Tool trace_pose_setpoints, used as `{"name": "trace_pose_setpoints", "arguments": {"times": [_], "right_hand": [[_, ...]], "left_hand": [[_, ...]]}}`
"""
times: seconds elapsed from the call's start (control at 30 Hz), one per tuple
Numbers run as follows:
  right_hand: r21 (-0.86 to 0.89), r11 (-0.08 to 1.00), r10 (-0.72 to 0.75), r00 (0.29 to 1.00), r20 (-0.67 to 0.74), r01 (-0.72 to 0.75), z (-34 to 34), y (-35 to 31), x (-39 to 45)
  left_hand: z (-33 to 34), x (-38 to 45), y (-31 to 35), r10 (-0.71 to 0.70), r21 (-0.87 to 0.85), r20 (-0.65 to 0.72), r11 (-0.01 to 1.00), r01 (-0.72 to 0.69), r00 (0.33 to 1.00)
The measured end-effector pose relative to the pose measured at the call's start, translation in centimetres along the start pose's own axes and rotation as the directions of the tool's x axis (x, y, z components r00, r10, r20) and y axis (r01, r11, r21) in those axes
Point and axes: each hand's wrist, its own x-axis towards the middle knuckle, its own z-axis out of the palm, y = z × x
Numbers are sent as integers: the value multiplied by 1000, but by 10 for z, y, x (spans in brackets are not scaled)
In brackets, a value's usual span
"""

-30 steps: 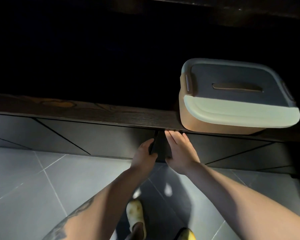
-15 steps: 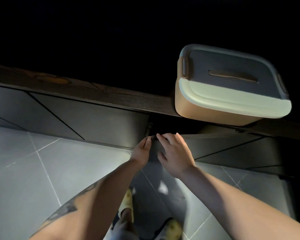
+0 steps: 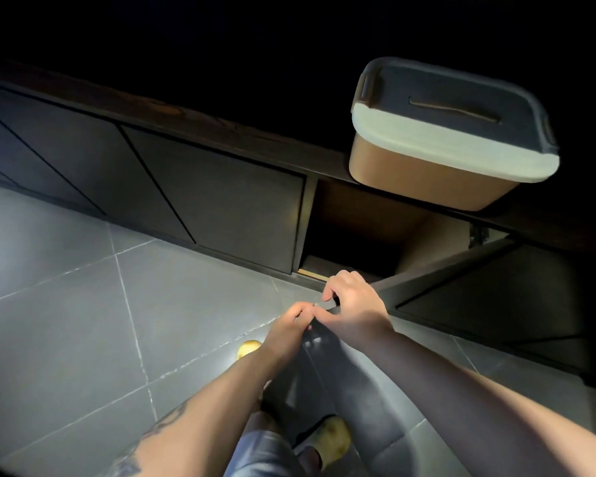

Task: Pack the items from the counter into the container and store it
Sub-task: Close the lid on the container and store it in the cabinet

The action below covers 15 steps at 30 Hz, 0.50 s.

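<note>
Packing looks done: the lidded container (image 3: 451, 132) sits on the counter (image 3: 221, 127) at one o'clock. Both the left hand (image 3: 291, 321) and right hand (image 3: 353, 304) grip the open door (image 3: 461, 270) edge. Storing remains.

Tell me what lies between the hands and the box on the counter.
In the head view, the open cupboard lies between the hands, left and right, and the box; both hold the door.
</note>
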Motion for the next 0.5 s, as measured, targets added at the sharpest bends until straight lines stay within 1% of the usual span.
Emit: {"name": "trace_pose_setpoints", "arguments": {"times": [0.07,0.13,0.23,0.3,0.37,0.5], "right_hand": [[20,1000,-17,998,52,16,0,9,-25],[20,998,-61,995,77,59,-3,20,-47],[32,988,-155,987,38,153,-6,35,-82],[34,981,-190,982,11,190,-9,45,-104],[0,982,-191,981,25,191,-12,56,-122],[-137,976,-155,983,93,167,-19,76,-148]], "left_hand": [[12,-18,-7,-21,20,23,1000,21,1000],[26,-31,-13,-46,37,81,998,43,996],[48,-46,-18,-69,23,150,998,66,986],[62,-53,-21,-65,25,203,998,61,977],[76,-57,-23,-71,43,277,997,62,958],[107,-57,-19,-128,156,386,985,72,914]]}}
